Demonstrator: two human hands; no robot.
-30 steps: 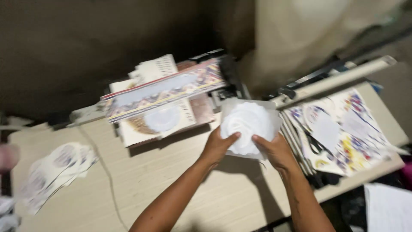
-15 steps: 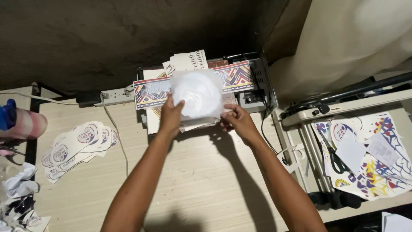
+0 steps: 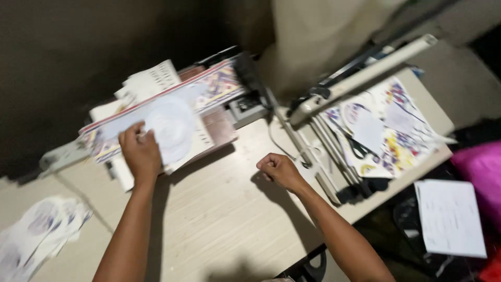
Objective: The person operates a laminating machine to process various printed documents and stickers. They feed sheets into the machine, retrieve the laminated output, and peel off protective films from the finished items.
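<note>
A dim room with a dark wall backs a pale wooden table that fills the head view, the only view. At its far edge sits a flat press-like machine with a colourful printed strip lying across it. The left hand rests on a round white sheet laid on the machine's plate, fingers bent and pressing its near-left edge down; whether they pinch it cannot be told through the blur. The right hand hovers over bare table, closed into a loose fist and holding nothing visible.

Judging by how things lie, the white sheet seems placed on the plate but the hand has not left it, so the laying-down looks nearly done, not finished. A heap of cut printed pieces lies at the table's left end; a stack of printed sheets sits to the right, beneath a long paper cutter arm.

The middle of the table is open for both arms. The near-right table edge falls off close to the right forearm, and the cutter's base stands just beside the right hand.
</note>
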